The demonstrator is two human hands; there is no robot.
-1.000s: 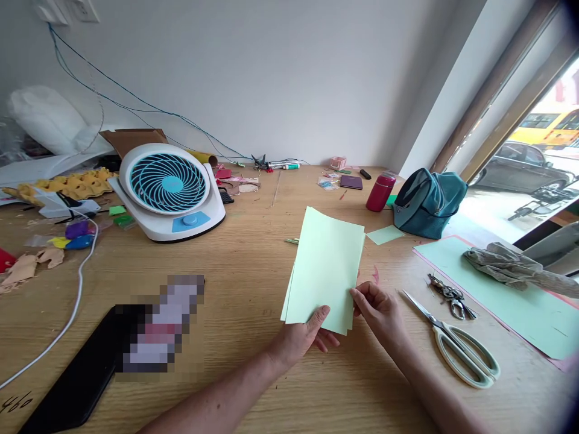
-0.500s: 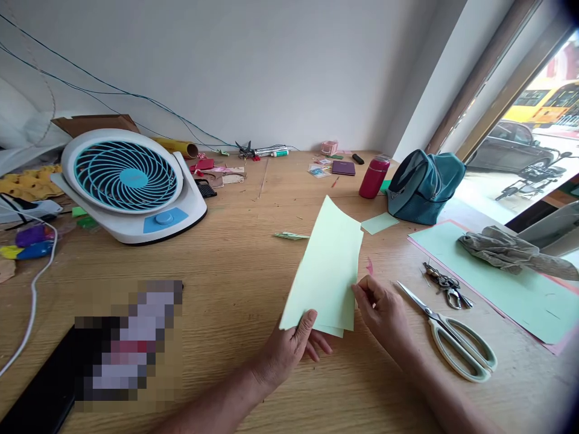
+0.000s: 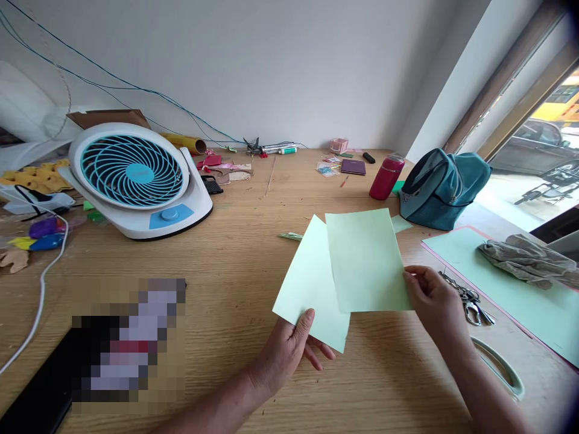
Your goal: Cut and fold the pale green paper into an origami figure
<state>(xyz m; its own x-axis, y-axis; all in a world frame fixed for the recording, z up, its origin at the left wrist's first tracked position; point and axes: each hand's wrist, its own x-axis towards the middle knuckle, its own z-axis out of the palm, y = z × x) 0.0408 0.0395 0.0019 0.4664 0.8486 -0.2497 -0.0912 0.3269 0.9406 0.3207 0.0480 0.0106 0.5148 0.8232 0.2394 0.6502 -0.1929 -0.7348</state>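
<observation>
A pale green sheet of paper (image 3: 312, 283) is gripped near its lower edge by my left hand (image 3: 292, 340), thumb on top and fingers beneath. Pinched at its right edge, a second pale green sheet (image 3: 366, 262) hangs from my right hand (image 3: 434, 298), its left side overlapping the first sheet. Both sheets are above the wooden table. Under my right forearm lie scissors, of which mostly one pale handle loop (image 3: 502, 364) shows. A bunch of keys (image 3: 473, 307) is beside my right hand, partly covered by it.
A white and blue fan (image 3: 140, 175) stands at the left, with a black flat object (image 3: 31, 380) in front. At the back right are a red bottle (image 3: 387, 176) and a teal bag (image 3: 446, 190). Large green sheets (image 3: 456, 247) with a grey cloth (image 3: 529, 259) lie at the right.
My right hand has moved right, drawing one green sheet away from the other, so the two now fan apart. My left hand keeps its hold. The view has shifted slightly.
</observation>
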